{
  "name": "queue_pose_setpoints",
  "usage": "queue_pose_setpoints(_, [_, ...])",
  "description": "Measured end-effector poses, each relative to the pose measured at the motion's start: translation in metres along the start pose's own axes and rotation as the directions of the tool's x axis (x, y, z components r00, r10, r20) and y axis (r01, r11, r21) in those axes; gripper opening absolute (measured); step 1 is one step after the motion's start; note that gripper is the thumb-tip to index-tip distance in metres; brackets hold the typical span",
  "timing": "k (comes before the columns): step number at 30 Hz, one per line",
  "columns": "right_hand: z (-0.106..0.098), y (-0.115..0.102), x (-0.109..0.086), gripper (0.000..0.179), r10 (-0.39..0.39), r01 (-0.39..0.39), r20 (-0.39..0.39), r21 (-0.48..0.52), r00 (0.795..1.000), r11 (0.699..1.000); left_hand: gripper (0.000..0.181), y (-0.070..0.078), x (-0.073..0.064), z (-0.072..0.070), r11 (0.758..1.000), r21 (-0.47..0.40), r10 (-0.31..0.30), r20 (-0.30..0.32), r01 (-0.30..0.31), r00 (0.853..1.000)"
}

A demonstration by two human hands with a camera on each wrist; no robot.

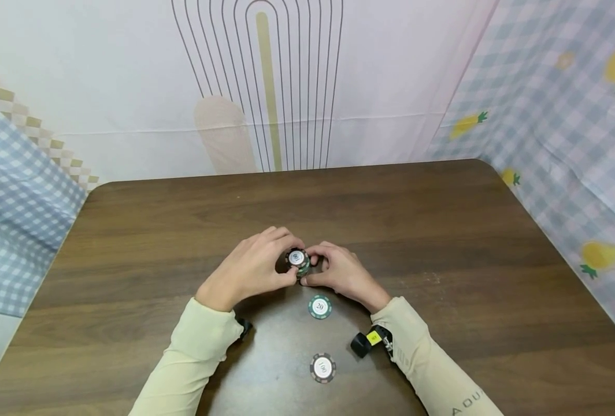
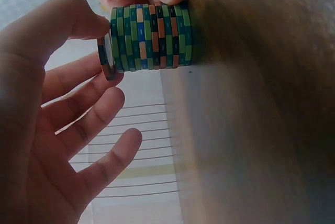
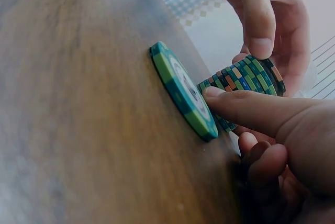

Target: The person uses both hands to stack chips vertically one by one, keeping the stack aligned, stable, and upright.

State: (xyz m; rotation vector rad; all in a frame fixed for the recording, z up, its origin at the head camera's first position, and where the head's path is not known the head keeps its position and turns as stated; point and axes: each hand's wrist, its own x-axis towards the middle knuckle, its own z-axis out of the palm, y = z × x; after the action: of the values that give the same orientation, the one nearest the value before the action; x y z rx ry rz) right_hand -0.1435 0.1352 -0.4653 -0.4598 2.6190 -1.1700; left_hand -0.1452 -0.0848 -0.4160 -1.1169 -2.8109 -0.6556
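An upright stack of poker chips, mostly green-edged with some black, orange and blue, stands on the table between both hands. At its top my left hand pinches a black poker chip between thumb and finger; the chip sits slightly askew, and its other fingers spread loosely in the left wrist view. Lower down, the thumb and fingers of my right hand grip the stack near its base. Closer to me lies a green chip marked 20, flat on the table beside the stack.
A black chip marked 100 lies nearer the front of the brown wooden table. Wrist cameras are strapped at both cuffs, a black one showing at the right. A patterned cloth hangs behind the table.
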Motion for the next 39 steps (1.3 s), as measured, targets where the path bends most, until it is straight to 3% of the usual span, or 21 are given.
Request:
queue_pose_setpoints(9, [0.0000, -0.0015, -0.0010, 0.044, -0.002, 0.002, 0.001, -0.004, 1.000, 1.000, 0.038, -0.0031, -0.0026, 0.0004, 0.999, -0.033, 0.020, 0.012, -0.020, 1.000])
queue_pose_setpoints(15, [0.0000, -0.0023, -0.0007, 0.041, -0.006, 0.006, -0.002, -0.008, 1.000, 1.000, 0.040, -0.0042, -0.0019, 0.0006, 0.999, -0.001, 0.052, 0.002, -0.052, 0.999])
queue_pose_setpoints(24, [-0.0015, -0.0009, -0.0027, 0.039, 0.007, -0.007, 0.005, 0.005, 1.000, 1.000, 0.040, -0.0005, 0.0004, 0.0024, 0.999, 0.022, 0.023, 0.034, -0.024, 0.999])
queue_pose_setpoints(39, [-0.0014, -0.0016, -0.0010, 0.047, -0.009, 0.010, 0.001, -0.016, 1.000, 1.000, 0.047, 0.0024, -0.0003, -0.0004, 0.997, 0.076, 0.025, 0.020, -0.026, 1.000])
